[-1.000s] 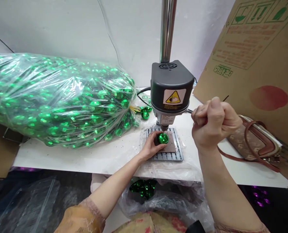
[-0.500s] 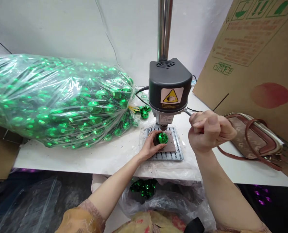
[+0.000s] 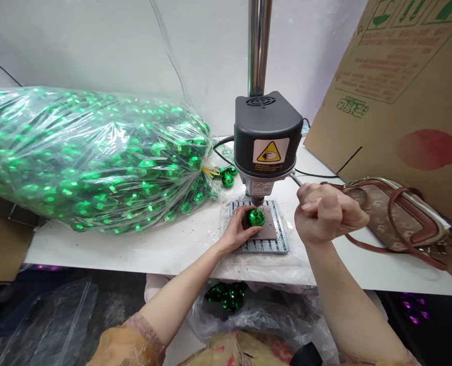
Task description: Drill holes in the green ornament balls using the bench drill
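While our left hand (image 3: 235,231) cups a shiny green faceted bauble (image 3: 255,217), fingers curled around its side, the bauble sits on a square brown pad (image 3: 268,232) atop a slotted grey metal plate (image 3: 262,247), right under the spindle of a black-capped bench drill press (image 3: 267,134). We cannot tell whether the bit touches the bauble. Our right hand (image 3: 328,213) is clenched in a fist around the press's thin steel lever (image 3: 295,179), just beside the drill head and apart from our left hand. On the white table (image 3: 96,249) to our left lies a bulging clear plastic bag (image 3: 88,157) packed with green baubles, with a few loose green baubles (image 3: 228,178) at its yellow-tied neck. To our right, a patterned tan handbag (image 3: 397,213) with brown leather straps leans against a tilted cardboard sheet (image 3: 412,101). Below the table edge, a clear plastic sack (image 3: 248,317) holds a heap of green baubles.
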Demonstrator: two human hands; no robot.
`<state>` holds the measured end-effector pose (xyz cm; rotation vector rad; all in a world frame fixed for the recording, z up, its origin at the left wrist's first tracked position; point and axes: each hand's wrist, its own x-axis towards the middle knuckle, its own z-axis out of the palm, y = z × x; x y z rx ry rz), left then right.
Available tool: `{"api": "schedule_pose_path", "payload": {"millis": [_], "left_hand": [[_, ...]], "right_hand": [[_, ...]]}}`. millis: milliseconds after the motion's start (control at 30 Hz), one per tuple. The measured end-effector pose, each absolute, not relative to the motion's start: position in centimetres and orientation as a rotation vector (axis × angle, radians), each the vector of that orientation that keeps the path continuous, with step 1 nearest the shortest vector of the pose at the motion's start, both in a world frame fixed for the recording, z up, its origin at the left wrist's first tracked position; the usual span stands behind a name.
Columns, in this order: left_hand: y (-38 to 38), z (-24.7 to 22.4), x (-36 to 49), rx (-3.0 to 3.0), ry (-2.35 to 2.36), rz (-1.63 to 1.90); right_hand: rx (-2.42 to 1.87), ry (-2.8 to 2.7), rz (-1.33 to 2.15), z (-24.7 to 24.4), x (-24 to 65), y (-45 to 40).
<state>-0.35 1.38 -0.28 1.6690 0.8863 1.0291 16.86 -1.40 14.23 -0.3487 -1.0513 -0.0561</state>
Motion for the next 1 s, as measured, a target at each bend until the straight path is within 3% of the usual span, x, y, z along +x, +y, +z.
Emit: {"api": "schedule_pose_path", "payload": {"millis": [233, 500, 633, 767, 867, 1000], "left_hand": [[1.1, 0.1, -0.4, 1.670, 0.895, 1.037], [-0.1, 1.6, 0.2, 1.570, 1.108, 1.156], [-4.8, 1.8, -2.4, 1.790, 1.227, 1.242], [-11.6, -1.5, -6.7, 2.287, 0.850, 0.831], [-15.3, -4.7, -9.2, 2.467, 0.836, 0.502], [-15.5, -5.9, -10.7, 2.512, 0.865, 0.508]], "right_hand": [[-0.325, -1.062, -0.035, 13.6, 16.4, -1.9], [-0.634, -0.918, 0.268, 20.8, 16.3, -1.5], [-0.685, -0.924, 0.289, 21.7, 16.6, -1.1], [-0.674, -0.936, 0.255, 21.1, 16.7, -1.0], [-0.643, -0.944, 0.246, 20.9, 16.7, -1.0], [-0.647, -0.957, 0.223, 20.9, 16.7, -1.0]]}}
